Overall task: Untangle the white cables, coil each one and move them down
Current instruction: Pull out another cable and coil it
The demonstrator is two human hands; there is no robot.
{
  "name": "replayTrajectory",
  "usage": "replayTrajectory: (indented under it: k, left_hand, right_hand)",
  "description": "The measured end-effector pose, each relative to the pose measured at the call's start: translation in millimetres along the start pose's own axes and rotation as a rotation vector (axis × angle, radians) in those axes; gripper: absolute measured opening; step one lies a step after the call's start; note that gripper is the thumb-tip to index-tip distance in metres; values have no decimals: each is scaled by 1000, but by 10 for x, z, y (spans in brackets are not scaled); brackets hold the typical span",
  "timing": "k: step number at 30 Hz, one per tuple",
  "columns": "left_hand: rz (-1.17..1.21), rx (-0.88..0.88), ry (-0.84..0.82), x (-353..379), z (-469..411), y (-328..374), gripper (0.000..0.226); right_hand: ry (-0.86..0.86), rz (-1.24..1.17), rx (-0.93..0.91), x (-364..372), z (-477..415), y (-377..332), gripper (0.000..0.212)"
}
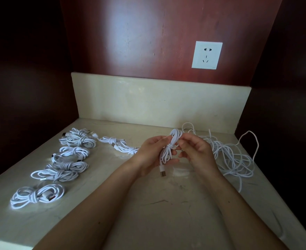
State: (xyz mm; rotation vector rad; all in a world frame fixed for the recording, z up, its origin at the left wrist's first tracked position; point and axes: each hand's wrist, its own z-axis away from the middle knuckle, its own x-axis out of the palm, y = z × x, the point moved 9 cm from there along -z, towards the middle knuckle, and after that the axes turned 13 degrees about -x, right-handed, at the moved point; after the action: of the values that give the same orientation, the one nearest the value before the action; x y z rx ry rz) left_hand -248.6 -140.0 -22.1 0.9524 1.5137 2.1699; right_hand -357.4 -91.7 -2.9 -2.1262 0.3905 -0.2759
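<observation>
- Head view: the left hand [154,154] is curled round a small bundle of white round cable [173,141], held up above the pale marble tabletop [166,204]. The bundle's metal USB plug [163,173] hangs below.
- The right hand [199,152] pinches the wrap at the bundle's waist with thumb and forefinger; its other fingers are loosely bent.
- To my eye this is the tying-off step. The tail wants pulling snug round the middle and tucking under a loop, with the left grip firm so the loops cannot spring apart.
- A loose tangle of white cables [233,156] lies just right of the hands. A row of finished white coils [72,159] runs along the left, where this one likely belongs.
</observation>
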Motion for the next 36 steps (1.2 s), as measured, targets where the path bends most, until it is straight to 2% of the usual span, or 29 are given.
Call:
replayTrajectory:
  k: [4, 12, 17, 20, 29, 36]
  left_hand:
    - [-6, -6, 3, -4, 10, 5, 20]
    - [-159, 149, 70, -49, 38, 90, 19]
    - [-135, 215, 99, -71, 40, 151, 19]
    - [-159, 254, 128, -99, 51, 175, 17]
    - [-234, 305, 178, -111, 50, 185, 14]
    - [-271, 366, 237, -101, 82, 236, 15]
  right_hand:
    - [14, -5, 5, -33, 2, 45, 25]
    - [121, -227, 107, -69, 41, 85, 16]
    - [109, -326, 121, -42, 31, 12, 25]
    - [81, -290, 117, -8, 33, 7, 17]
    - [184, -143, 86, -102, 28, 25, 18]
    - [182, -121, 71, -93, 36, -21, 16]
